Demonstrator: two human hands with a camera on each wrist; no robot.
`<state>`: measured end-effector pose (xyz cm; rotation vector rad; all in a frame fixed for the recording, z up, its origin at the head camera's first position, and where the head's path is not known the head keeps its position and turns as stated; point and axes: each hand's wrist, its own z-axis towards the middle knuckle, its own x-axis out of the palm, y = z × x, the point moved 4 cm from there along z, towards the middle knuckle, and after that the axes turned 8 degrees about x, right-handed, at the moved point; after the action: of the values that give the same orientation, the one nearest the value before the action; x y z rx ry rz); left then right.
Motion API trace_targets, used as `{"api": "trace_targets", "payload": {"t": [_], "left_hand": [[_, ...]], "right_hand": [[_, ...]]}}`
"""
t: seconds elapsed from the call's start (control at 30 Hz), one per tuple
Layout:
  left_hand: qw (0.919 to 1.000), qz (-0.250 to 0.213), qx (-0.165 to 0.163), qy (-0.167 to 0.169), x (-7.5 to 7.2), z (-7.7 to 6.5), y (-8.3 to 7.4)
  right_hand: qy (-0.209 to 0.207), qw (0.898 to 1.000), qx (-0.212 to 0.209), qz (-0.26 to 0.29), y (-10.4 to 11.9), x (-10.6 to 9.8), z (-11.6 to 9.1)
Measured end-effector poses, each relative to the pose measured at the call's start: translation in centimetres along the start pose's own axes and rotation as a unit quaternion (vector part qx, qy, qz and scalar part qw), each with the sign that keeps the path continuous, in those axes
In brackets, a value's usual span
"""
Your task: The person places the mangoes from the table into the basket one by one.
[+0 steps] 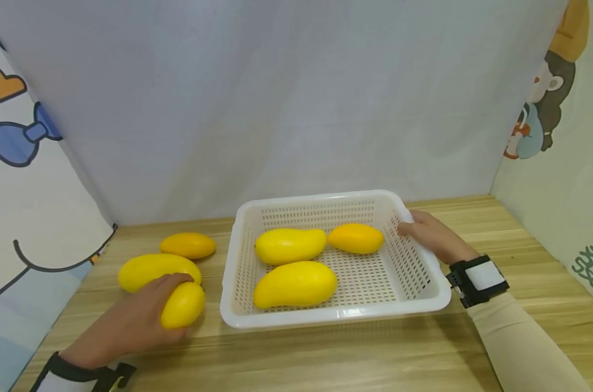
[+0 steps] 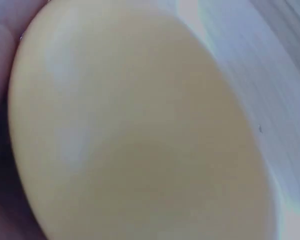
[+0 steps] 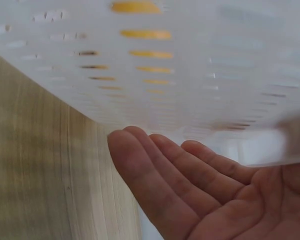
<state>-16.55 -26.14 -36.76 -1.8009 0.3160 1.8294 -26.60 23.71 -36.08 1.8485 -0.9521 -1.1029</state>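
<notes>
My left hand (image 1: 141, 318) grips a yellow mango (image 1: 183, 306) at the left of the basket. That mango (image 2: 140, 120) fills most of the left wrist view. Just behind the hand lies a larger yellow mango (image 1: 151, 269), partly covered by the fingers. My right hand (image 1: 435, 237) holds the right side of a white plastic basket (image 1: 325, 321), its thumb over the rim. In the right wrist view the other fingers (image 3: 165, 175) stretch along the outside of the slotted wall. Inside the basket are two yellow mangoes (image 1: 295, 284) and a smaller orange-yellow mango (image 1: 356, 238).
An orange mango (image 1: 188, 245) lies on the wooden table (image 1: 296, 359) at the back left. A pale cloth backdrop (image 1: 296, 109) stands behind the table. Printed panels (image 1: 566, 207) border both sides.
</notes>
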Motion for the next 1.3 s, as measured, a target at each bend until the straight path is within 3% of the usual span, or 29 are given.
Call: {"api": "trace_targets", "payload": {"t": [0.27, 0.5, 0.9, 1.3], "left_hand": [[0.9988, 0.013, -0.001, -0.047, -1.0, 0.2, -0.2], [0.9967, -0.012, 0.006, -0.081, -1.7, 0.2, -0.5], [0.9819, -0.034, 0.014, -0.186, -3.3, 0.1, -1.2], [0.9722, -0.040, 0.036, -0.228, -4.1, 0.5, -2.3]], "right_hand": [[0.002, 1.000, -0.002, -0.002, 0.0, 0.0, -0.1], [0.003, 1.000, -0.005, -0.003, 0.1, 0.0, -0.1], [0.004, 1.000, -0.007, -0.003, 0.1, -0.1, -0.2], [0.004, 1.000, -0.001, 0.000, 0.0, -0.1, -0.1]]}}
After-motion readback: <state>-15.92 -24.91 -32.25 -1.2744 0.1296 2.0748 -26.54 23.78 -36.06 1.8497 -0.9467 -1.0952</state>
